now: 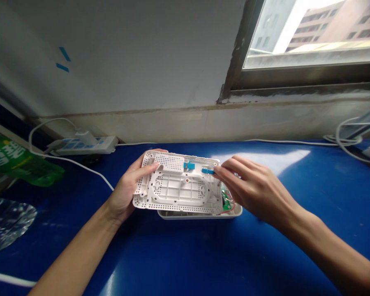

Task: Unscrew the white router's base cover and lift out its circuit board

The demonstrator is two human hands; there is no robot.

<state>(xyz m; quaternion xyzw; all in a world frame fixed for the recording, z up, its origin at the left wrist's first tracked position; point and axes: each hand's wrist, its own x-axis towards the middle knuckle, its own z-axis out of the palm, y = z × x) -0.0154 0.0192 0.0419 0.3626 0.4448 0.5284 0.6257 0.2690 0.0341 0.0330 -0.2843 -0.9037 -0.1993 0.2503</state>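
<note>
the left hand (123,193) grips the edge of a white perforated plastic tray (179,185), fingers spread; the right hand (253,187) pinches a blue fibre connector (208,171). the tray sits over a white base (200,215), near the back edge of the blue worktop (265,255).

Bright window (311,33) light glares off the blue tabletop (327,197).
</note>
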